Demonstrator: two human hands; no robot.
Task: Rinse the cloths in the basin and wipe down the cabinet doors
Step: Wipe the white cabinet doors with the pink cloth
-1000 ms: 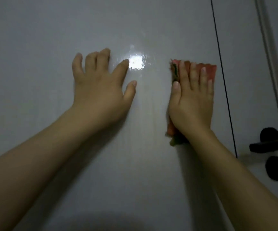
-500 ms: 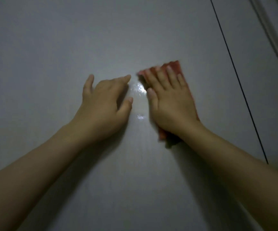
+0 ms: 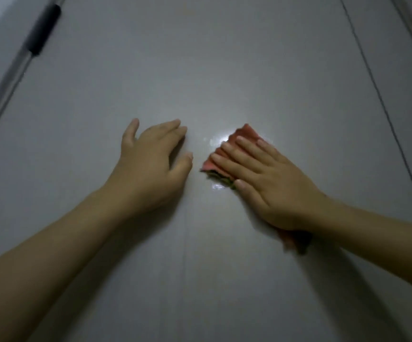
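Grey cabinet door (image 3: 224, 70), glossy, filling nearly the whole view. Far left: dark bar handle (image 3: 43, 29) along the door's left edge, blurred.

Left of centre: left hand (image 3: 150, 164), palm toward the door, grip apart. Fingers loosely spread and slightly bent, fingertips (image 3: 182, 130) at the door's surface, thumb angled out to the right. Nothing held. Whether palm lies flat against the door: cannot tell.

Between the two hands: bright glare spot on the wet-looking surface, just beside the cloth's far edge, a second small glint just below the cloth's left corner.

Right of centre: pink-red cloth (image 3: 245, 133), folded, pressed against the door under the right hand (image 3: 271, 183). Grip apart here too: four fingers straight and close together, laid flat across the cloth, thumb stretched along its near-left side beside a green-dark edge of the fabric. Cloth's far corner peeking out beyond the fingertips; another bit of it, blurred, showing below the wrist. Hand pointing up and to the left. Hands near each other, not touching.

Further right: thin dark seam line (image 3: 382, 104) running down the surface, well apart from the cloth.
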